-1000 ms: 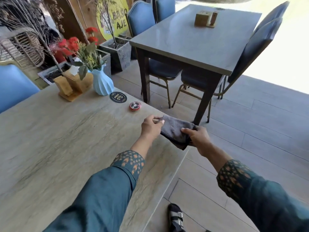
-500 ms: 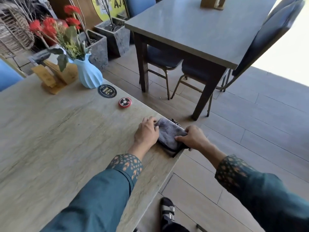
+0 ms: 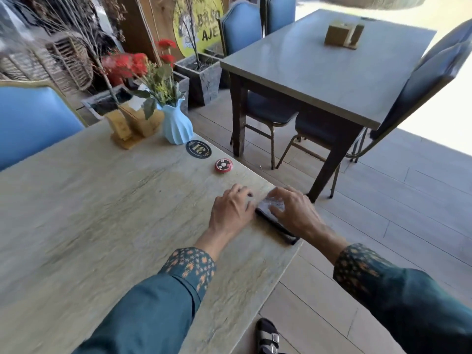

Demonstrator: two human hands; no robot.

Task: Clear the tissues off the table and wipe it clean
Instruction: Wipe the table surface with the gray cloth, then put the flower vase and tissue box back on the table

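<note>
Left grip: my left hand (image 3: 231,213) lies palm down and flat on the tabletop (image 3: 102,213), fingers spread, holding nothing; fingertips reach the near edge of the cloth (image 3: 274,213).
Right grip: my right hand (image 3: 293,213) lies flat on top of the cloth with fingers splayed, pressing rather than clasping.
Cloth: dark grey, folded, on the right edge of the tabletop; its near end sits at the rim, and the image is too blurred to judge any overhang.
Sleeves: teal with an orange-flowered cuff on both arms.
Near items: red round button (image 3: 223,165) just beyond my left hand; black round coaster (image 3: 198,148) past it.
Far end: pale blue vase (image 3: 176,126) with red flowers, beside a wooden holder (image 3: 132,123).
Tissues: cannot tell whether the holder contains any.
Floor: one sandalled foot (image 3: 267,335) below the tabletop edge.
</note>
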